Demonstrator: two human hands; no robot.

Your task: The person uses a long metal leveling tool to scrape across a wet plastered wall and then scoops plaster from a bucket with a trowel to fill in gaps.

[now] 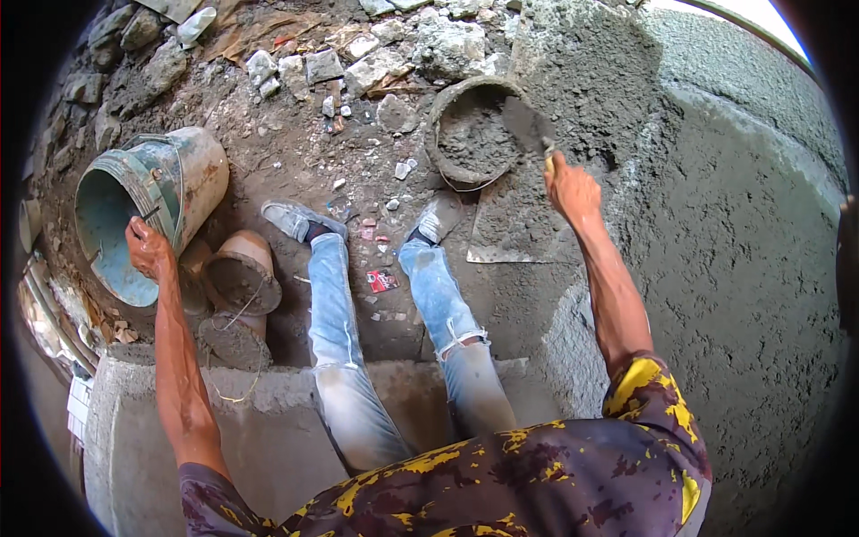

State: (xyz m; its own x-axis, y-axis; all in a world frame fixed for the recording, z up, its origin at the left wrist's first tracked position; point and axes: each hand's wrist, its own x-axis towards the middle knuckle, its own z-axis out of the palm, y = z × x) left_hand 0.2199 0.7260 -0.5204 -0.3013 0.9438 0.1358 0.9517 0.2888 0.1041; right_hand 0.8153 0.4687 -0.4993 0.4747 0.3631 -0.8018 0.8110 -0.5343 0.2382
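My right hand (pixel 574 190) is closed round the pale handle of a pointed trowel (pixel 526 123). The trowel's dark blade lies over the right rim of a round bucket (pixel 445 159) that has wet grey mortar (pixel 476 134) inside. On the left, a big blue-grey bucket (pixel 201 170) is tipped on its side, its mouth toward me. My left hand (pixel 152 250) is in front of that mouth, fingers curled closed. From them sticks out a thin dark stick (pixel 150 214); whether the fingers also touch the bucket I cannot tell.
Smaller mortar-stained buckets (pixel 243 273) lie beside the big one. A flat board (pixel 510 234) with mortar on it is by the mortar bucket. Wet mortar (pixel 725 242) spreads over the right side. Rubble (pixel 376 67) lies at the back. A concrete ledge (pixel 197 385) is in front of me.
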